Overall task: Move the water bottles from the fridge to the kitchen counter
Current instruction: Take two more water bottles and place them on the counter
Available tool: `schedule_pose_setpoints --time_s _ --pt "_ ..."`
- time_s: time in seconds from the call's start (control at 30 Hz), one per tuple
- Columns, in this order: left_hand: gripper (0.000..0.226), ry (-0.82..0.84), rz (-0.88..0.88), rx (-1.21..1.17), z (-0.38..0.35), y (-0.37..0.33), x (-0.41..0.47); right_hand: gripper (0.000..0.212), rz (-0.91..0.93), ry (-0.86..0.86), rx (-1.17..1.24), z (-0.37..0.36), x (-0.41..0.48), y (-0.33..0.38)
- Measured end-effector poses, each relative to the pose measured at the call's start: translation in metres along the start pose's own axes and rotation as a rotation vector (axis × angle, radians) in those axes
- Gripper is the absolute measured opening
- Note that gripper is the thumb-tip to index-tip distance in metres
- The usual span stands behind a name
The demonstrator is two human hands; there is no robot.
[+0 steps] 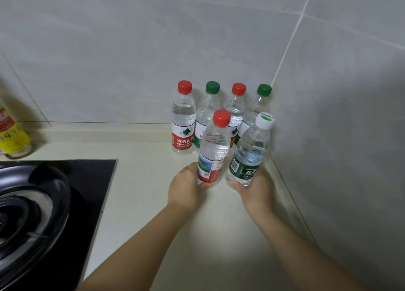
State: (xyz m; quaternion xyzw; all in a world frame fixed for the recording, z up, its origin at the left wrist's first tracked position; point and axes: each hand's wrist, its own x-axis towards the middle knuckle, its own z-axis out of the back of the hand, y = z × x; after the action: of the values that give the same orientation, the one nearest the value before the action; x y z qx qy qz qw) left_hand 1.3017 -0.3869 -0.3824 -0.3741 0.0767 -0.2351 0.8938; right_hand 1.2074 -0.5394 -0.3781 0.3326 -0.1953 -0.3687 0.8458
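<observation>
**Bottles in both hands, set-down gap tight against the back row**

Left hand (186, 187) grips the red-capped bottle (213, 150) low on its label, fingers curled round the far side. Right hand (254, 192) grips the white-capped bottle (249, 157) near its base, the same way. Each bottle rises toward 12 o'clock from its hand. The long axes are near upright, and the white-capped one leans slightly toward 1 o'clock.

The two bottles are just beside each other over the counter (142, 181). The back row of four bottles (183, 124) stands directly at 12 o'clock against the wall, very near. The side wall (328, 159) is close at 3 o'clock of the right hand.

My read: the clearance between the held bottles and the back row decides the set-down, and a push forward risks knocking the row.

Hard to tell:
- Both bases are hidden by the hands, so I can't say whether they touch the counter.
- The fingertips are hidden behind the bottles.
- The two middle bottles in the row are partly blocked.
- The hob (87, 181) and pan (32, 203) at 9 o'clock are cut off by the frame edge.
</observation>
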Motion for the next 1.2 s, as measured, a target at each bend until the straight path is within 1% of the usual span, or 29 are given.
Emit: schedule_pose_setpoints --time_s 0.1,0.23,0.4,0.6,0.73,0.9,1.1,1.2 --pt "0.054 0.0 -0.009 0.011 -0.009 -0.009 0.014 0.043 -0.003 0.011 -0.094 0.005 0.01 0.0" --pt "0.053 -0.004 0.003 0.029 -0.02 -0.02 0.028 0.043 -0.039 0.029 -0.24 0.012 0.016 0.004" --pt "0.052 -0.009 0.005 0.017 -0.031 -0.033 0.04 0.041 -0.119 0.059 -0.323 0.017 0.022 0.01" --pt "0.047 -0.019 0.022 0.025 -0.04 -0.042 0.05 0.038 -0.163 0.087 -0.435 0.016 0.034 0.011" --pt "0.048 -0.036 0.031 0.019 -0.047 -0.049 0.051 0.036 -0.218 0.037 -0.382 0.014 0.039 0.012" --pt "0.049 -0.057 0.039 0.03 -0.05 -0.049 0.051 0.035 -0.246 0.034 -0.347 0.01 0.044 0.012" --pt "0.048 -0.076 0.034 0.046 -0.05 -0.051 0.049 0.033 -0.243 0.03 -0.335 0.008 0.046 0.011" --pt "0.052 -0.074 0.024 0.054 -0.046 -0.051 0.047 0.033 -0.235 0.031 -0.33 0.009 0.044 0.009"
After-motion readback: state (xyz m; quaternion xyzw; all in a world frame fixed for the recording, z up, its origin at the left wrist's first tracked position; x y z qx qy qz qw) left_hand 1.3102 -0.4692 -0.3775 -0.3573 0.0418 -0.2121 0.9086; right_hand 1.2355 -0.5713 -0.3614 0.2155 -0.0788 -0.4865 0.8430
